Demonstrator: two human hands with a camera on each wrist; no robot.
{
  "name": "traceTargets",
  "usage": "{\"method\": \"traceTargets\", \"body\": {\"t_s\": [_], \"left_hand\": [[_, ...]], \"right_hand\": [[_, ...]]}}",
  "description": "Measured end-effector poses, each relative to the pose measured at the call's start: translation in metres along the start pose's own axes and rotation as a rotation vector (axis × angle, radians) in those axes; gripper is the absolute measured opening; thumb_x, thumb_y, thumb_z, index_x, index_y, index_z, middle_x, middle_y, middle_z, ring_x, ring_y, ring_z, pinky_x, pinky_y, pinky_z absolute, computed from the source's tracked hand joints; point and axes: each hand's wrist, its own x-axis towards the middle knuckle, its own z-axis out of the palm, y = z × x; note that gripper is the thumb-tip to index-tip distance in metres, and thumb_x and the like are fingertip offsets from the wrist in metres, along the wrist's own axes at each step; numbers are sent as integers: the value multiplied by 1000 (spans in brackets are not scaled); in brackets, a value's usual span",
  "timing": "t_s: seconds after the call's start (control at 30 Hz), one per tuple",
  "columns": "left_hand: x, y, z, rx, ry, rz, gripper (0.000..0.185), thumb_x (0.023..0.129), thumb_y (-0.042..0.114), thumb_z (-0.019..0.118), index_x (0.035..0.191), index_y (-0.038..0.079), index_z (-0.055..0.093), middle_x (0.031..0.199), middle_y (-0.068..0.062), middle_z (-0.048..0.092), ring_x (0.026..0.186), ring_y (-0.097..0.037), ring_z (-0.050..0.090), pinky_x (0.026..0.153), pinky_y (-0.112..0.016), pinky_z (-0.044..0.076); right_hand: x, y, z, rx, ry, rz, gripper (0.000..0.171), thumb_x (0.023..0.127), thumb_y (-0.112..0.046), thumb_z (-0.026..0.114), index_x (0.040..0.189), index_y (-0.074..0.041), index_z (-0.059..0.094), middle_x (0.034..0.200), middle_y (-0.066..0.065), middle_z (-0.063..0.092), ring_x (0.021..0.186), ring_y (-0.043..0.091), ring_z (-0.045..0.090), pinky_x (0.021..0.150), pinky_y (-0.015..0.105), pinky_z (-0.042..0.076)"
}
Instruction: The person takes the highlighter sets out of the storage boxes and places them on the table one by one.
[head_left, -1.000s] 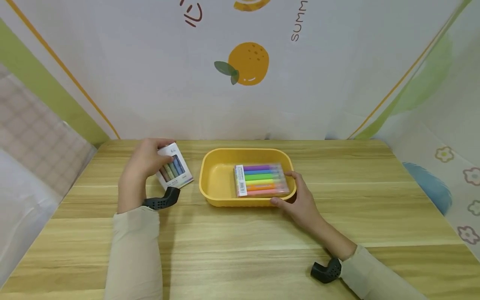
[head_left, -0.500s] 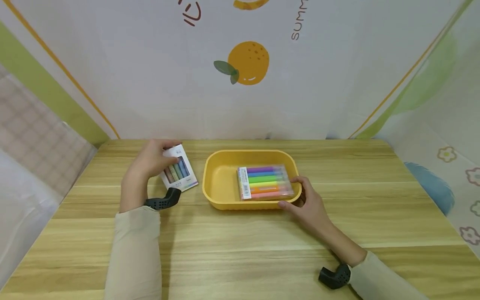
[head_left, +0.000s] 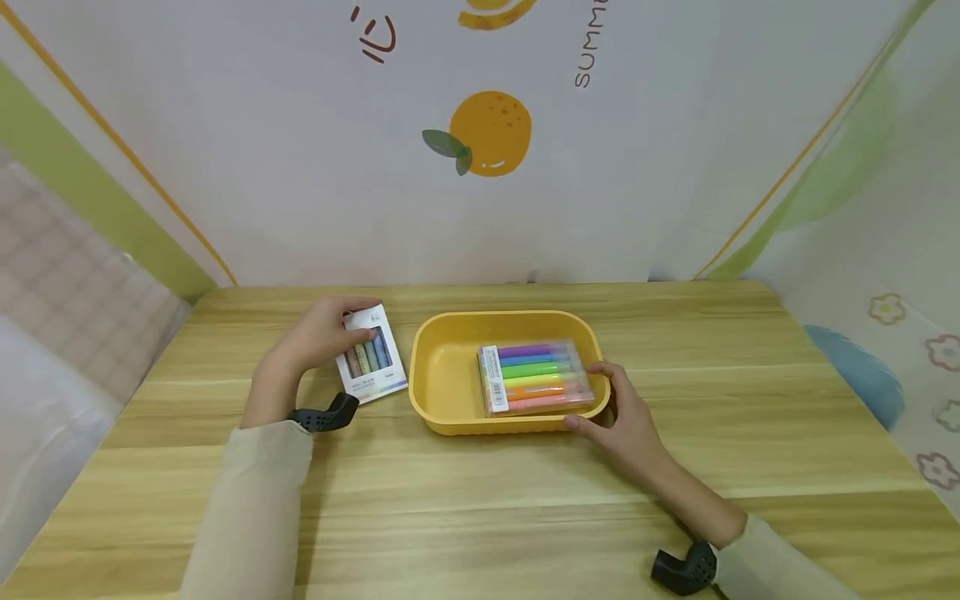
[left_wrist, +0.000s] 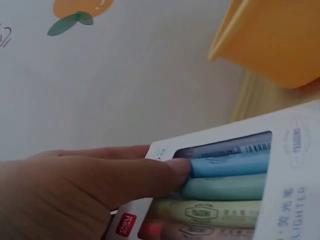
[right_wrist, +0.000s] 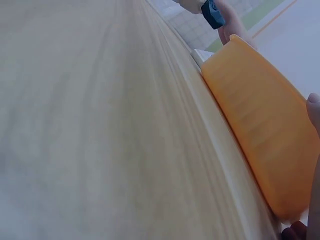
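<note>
My left hand (head_left: pixel 315 337) holds a white windowed box of highlighters (head_left: pixel 375 387), just left of a yellow plastic bin (head_left: pixel 450 427). In the left wrist view, the thumb presses on the box's window over a blue highlighter (left_wrist: pixel 235 164); green and pale yellow ones show below it. My right hand (head_left: pixel 626 429) grips the bin's right end, thumb at the front rim and fingers round the side. Inside the bin, toward the right, lies a clear pack of bright-coloured markers (head_left: pixel 540 375) with a white barcode label.
The wooden table (head_left: pixel 465 517) runs back to a white printed curtain (head_left: pixel 637 167). More cloth hangs at both sides. A black wrist device (head_left: pixel 684 568) sits at the right sleeve, and another black device (head_left: pixel 326 414) at the left.
The left hand and the highlighter box have moved right, nearer the bin. The bin has shifted a little to the right with the right hand on it. The view has tilted slightly.
</note>
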Motion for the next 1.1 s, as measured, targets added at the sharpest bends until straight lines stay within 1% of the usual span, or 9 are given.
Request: {"method": "traceTargets", "body": {"t_s": [0.07, 0.17, 0.3, 0.4, 0.53, 0.73, 0.97, 1.03, 1.1], "left_hand": [[4, -2, 4, -1, -7, 10, 51, 96, 9, 65, 145, 1, 53, 137, -25, 61, 97, -25, 63, 87, -37, 53], [9, -3, 10, 0, -33, 18, 51, 97, 10, 65, 146, 2, 53, 140, -24, 59, 100, -26, 63, 91, -41, 52], [12, -6, 15, -9, -60, 32, 51, 98, 10, 64, 147, 3, 52, 146, -23, 55, 112, -30, 60, 101, -50, 50], [13, -10, 17, -16, -61, 52, 50, 98, 9, 64, 146, 3, 52, 148, -23, 54, 120, -32, 57, 106, -53, 47], [13, -17, 21, -36, -77, 73, 49, 99, 9, 63, 146, 3, 53, 148, -24, 53, 118, -33, 58, 105, -53, 48], [16, -28, 25, -64, -98, 57, 47, 99, 10, 63, 146, 7, 54, 151, -20, 51, 125, -33, 53, 111, -55, 43], [18, -33, 25, -111, -96, 71, 47, 100, 11, 62, 146, 10, 54, 150, -19, 52, 119, -31, 55, 104, -47, 45], [19, -32, 26, -119, -103, 68, 47, 100, 12, 62, 146, 11, 54, 150, -18, 53, 119, -29, 55, 103, -42, 46], [20, -32, 27, -136, -113, 59, 47, 100, 13, 62, 147, 11, 54, 150, -18, 52, 114, -28, 57, 97, -36, 48]], "right_hand": [[-1, 1, -1, 13, -9, -7, 79, 84, -24, 82, 149, -17, 37, 140, 14, 54, 120, 21, 58, 97, 4, 38], [-1, 2, -2, 43, -25, -21, 96, 85, -22, 82, 160, -20, 22, 155, 15, 42, 137, 30, 50, 102, 1, 33], [-1, 3, -4, 68, -43, -26, 107, 85, -22, 82, 164, -20, 9, 165, 13, 30, 147, 35, 39, 104, 0, 30], [0, 2, -4, 75, -53, -24, 107, 86, -23, 82, 164, -19, 9, 166, 13, 29, 148, 34, 39, 104, 0, 30], [0, 1, -2, 82, -55, -24, 103, 86, -22, 81, 163, -21, 13, 163, 14, 33, 144, 33, 43, 103, 0, 31], [-1, -3, -1, 90, -58, -19, 93, 86, -20, 81, 158, -17, 23, 154, 20, 43, 137, 33, 51, 101, 0, 33], [2, -3, -2, 88, -48, -34, 92, 86, -20, 81, 158, -18, 23, 151, 19, 46, 134, 30, 52, 101, 2, 34], [2, -2, -3, 82, -51, -38, 92, 86, -19, 80, 158, -18, 23, 150, 19, 47, 133, 30, 54, 101, 3, 36], [2, -1, -4, 78, -53, -38, 92, 86, -19, 80, 158, -18, 23, 149, 19, 48, 132, 29, 55, 100, 3, 36]]}}
